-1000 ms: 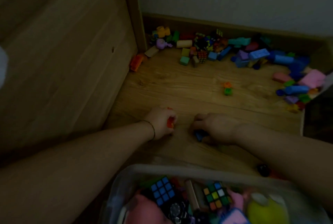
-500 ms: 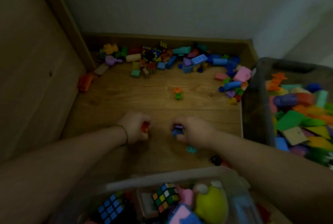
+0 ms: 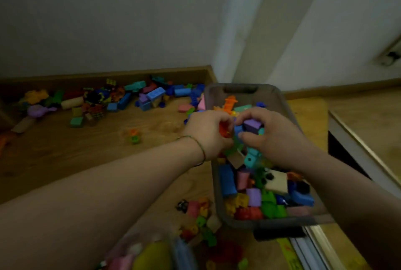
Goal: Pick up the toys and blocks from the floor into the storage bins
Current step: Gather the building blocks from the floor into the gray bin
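Both my hands hover side by side over the grey storage bin (image 3: 249,90), which is full of coloured blocks. My left hand (image 3: 207,132) grips a red-orange block (image 3: 224,131). My right hand (image 3: 272,136) holds a purple block (image 3: 252,124) together with blue and teal pieces (image 3: 238,129). A teal block (image 3: 251,158) hangs just under my right hand, above the bin's contents. Many loose blocks (image 3: 155,94) lie along the far wall on the wooden floor. A small orange and green pair (image 3: 135,136) sits alone mid-floor.
A second clear bin (image 3: 182,256) with a yellow toy (image 3: 152,256) is at the bottom edge. A small heap of blocks (image 3: 200,219) lies between the two bins. A purple toy (image 3: 39,110) lies at far left. A wooden step edge (image 3: 355,137) runs on the right.
Both hands lifted off the floor with their blocks and swung right over the grey bin. The view turned right with them, so the clear bin slid to the bottom edge.
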